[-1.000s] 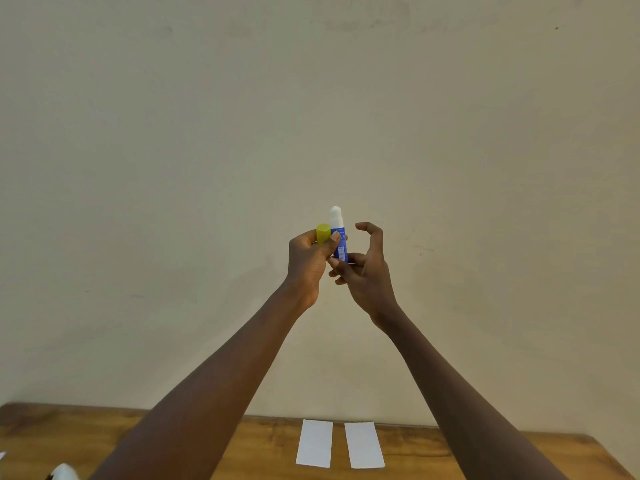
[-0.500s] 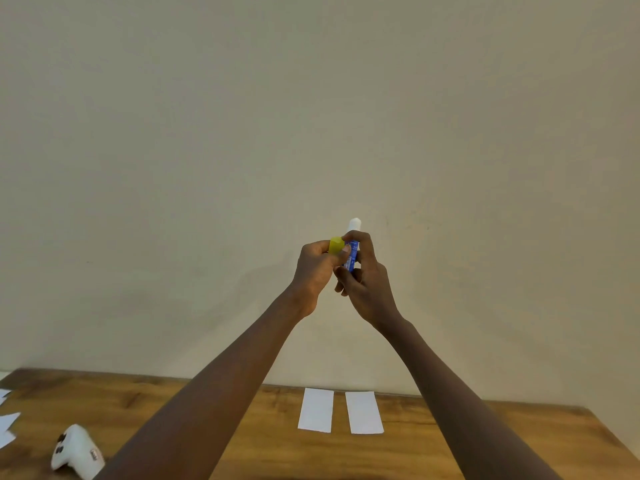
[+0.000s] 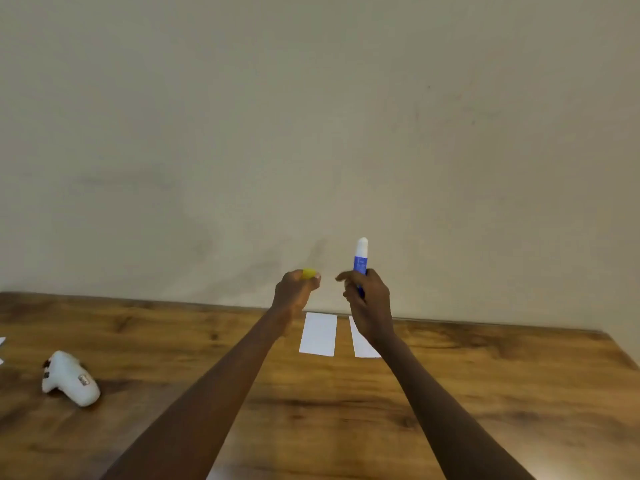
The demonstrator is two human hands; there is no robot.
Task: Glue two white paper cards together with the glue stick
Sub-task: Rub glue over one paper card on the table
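My right hand (image 3: 367,301) grips the blue glue stick (image 3: 360,260) upright, its white glue tip bare and pointing up. My left hand (image 3: 294,292) pinches the yellow cap (image 3: 308,273) a short way to the left of the stick. Both hands hover above the far part of the wooden table (image 3: 485,393). Two white paper cards lie side by side near the table's far edge: the left card (image 3: 318,334) is in full view, the right card (image 3: 362,344) is partly hidden behind my right wrist.
A white handheld controller (image 3: 69,378) lies on the table at the left. Bits of white paper (image 3: 1,341) show at the left frame edge. A plain beige wall stands right behind the table.
The hands were together at the stick; now they have parted, the cap in the left hand and the stick in the right. Both hands have come down toward the cards, and the view tilted down.
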